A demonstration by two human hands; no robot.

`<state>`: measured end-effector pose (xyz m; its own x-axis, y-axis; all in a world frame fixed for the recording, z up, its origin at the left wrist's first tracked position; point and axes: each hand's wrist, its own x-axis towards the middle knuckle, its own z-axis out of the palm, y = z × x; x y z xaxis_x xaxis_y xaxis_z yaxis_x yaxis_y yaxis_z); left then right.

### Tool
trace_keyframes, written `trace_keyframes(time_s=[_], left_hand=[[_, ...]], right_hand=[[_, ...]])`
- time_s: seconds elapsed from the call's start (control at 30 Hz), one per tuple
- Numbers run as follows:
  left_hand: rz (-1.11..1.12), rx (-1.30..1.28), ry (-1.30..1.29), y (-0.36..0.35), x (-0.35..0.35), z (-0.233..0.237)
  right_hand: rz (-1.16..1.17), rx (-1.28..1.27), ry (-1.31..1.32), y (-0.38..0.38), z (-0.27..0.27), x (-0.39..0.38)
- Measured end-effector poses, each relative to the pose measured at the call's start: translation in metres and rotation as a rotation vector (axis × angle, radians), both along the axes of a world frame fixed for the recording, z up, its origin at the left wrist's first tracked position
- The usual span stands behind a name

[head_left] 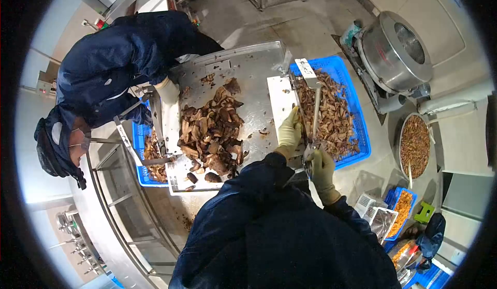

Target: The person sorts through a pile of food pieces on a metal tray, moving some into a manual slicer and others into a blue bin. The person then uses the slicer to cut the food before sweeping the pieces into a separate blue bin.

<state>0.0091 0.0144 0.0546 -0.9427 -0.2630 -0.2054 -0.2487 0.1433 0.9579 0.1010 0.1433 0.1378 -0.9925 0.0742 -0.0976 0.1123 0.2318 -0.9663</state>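
My left hand (290, 129), in a pale glove, rests on the white cutting board (279, 96) beside the metal cutter, fingers pressed together; anything under them is hidden. Lower right, my gloved right hand (322, 169) is wrapped round the near end of the lever cutter (316, 110), at its handle. Just beyond the cutter, a blue crate (366, 134) holds thin brown slices (334, 118). To the left of my left hand, a heap of larger dark brown pieces (212, 126), mushroom-like in look, lies on the steel tray table (258, 102).
Across the table a co-worker (111, 66) leans over a second cutter (127, 139), with another blue crate (141, 157) below. At right stand a steel drum machine (391, 51) and a large round pan (415, 146) of slices. Low right are a crate of orange pieces (401, 211) and a green stool (424, 212).
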Motion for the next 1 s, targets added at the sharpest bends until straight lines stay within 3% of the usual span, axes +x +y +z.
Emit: trace_keyframes(time_s=[0.03, 0.1, 0.13, 0.17, 0.27, 0.3, 0.4, 0.47, 0.53, 0.57, 0.67, 0.87, 1.0], left_hand=[[0.015, 0.003, 0.127, 0.000, 0.001, 0.002], [-0.028, -0.073, 0.069, -0.003, -0.002, -0.025], [-0.050, -0.113, 0.040, -0.006, -0.005, -0.027], [-0.031, 0.087, 0.065, -0.005, -0.001, -0.030], [0.065, -0.102, 0.192, 0.003, -0.001, -0.048], [0.055, -0.075, 0.127, 0.003, 0.000, -0.043], [0.039, 0.070, 0.031, 0.004, -0.001, -0.034], [0.018, 0.325, -0.008, -0.002, -0.005, -0.059], [0.011, 0.125, 0.102, 0.006, -0.001, -0.061], [0.029, 0.009, 0.218, 0.007, -0.005, -0.100], [0.073, -0.197, 0.061, 0.002, 0.011, -0.015], [0.059, -0.216, 0.116, 0.011, 0.018, -0.043], [0.090, -0.139, 0.043, 0.009, 0.010, -0.038]], right_hand=[[0.026, 0.084, 0.114, 0.006, -0.032, 0.006], [0.030, 0.103, 0.056, 0.008, -0.030, 0.006], [0.030, 0.110, 0.027, 0.004, -0.019, 0.004], [0.032, 0.086, -0.065, 0.007, -0.005, 0.001], [0.040, 0.078, 0.017, -0.001, 0.048, -0.018], [0.042, 0.106, 0.060, -0.004, 0.055, -0.022], [0.028, 0.053, -0.195, -0.007, 0.067, -0.021], [0.024, 0.075, 0.008, 0.001, 0.012, -0.008], [-0.005, 0.160, 0.117, -0.001, -0.008, 0.002], [0.021, 0.207, 0.154, 0.005, -0.030, 0.006], [0.025, 0.194, 0.144, 0.008, -0.045, 0.011], [0.037, 0.091, 0.004, 0.010, -0.038, 0.009], [0.043, 0.075, -0.009, 0.005, 0.012, -0.006]])
